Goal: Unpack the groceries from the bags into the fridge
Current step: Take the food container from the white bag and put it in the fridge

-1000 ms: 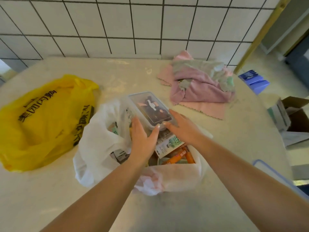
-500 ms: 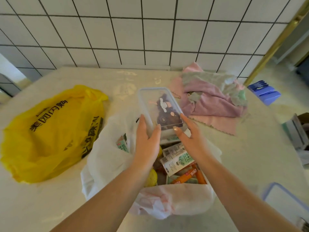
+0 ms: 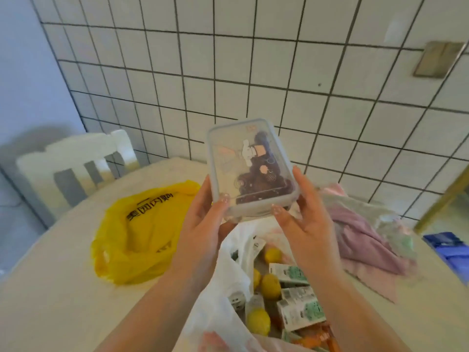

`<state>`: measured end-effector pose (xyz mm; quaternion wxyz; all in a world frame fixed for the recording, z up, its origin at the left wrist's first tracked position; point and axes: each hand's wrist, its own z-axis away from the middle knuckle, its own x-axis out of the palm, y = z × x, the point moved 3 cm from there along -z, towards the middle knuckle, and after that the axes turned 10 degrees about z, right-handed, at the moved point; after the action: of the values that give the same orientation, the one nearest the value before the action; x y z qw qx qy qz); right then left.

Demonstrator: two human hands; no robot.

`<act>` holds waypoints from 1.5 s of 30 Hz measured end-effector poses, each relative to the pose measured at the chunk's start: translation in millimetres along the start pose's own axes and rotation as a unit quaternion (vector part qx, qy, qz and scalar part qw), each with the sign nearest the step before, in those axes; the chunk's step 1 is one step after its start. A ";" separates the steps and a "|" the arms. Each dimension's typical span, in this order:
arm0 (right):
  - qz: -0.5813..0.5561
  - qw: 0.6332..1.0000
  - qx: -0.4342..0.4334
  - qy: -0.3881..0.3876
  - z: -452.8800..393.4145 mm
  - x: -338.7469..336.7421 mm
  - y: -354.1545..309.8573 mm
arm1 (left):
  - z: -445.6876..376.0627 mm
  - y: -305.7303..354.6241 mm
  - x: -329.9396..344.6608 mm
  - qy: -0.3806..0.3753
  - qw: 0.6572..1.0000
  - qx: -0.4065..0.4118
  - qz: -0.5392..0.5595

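Clear lidded box is up in the air above the white bag, long axis pointing away from the person. Left hand & right hand each grip a near corner, thumbs on the lid. Fridge not in view, so which way it goes I can't tell.

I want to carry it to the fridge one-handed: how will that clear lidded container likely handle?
The clear container looks rigid: its lid and walls keep their shape between the left hand and right hand. Its smooth plastic may be slippery. The dark contents sit toward one end, so it could feel unbalanced and tip in a one-handed grip.
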<state>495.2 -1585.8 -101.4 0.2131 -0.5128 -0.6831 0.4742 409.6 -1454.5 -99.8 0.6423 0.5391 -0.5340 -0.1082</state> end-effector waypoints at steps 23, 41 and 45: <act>-0.122 0.951 -0.089 -0.268 198.9 496.1 -225.7 | 265.4 351.6 -406.2 0.287 0.932 0.188 -0.113; -0.296 0.824 0.005 -0.484 183.6 878.2 -339.3 | 246.1 583.0 -694.1 0.357 0.877 0.275 -0.168; -0.308 0.829 -0.021 -0.466 136.8 960.7 -364.4 | 194.6 650.1 -750.3 0.344 0.876 0.280 -0.190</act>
<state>-160.9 -786.1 -36.0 -0.0066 0.0022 -0.8335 0.5524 -335.4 -773.6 -31.1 0.5748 0.7906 -0.1751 0.1178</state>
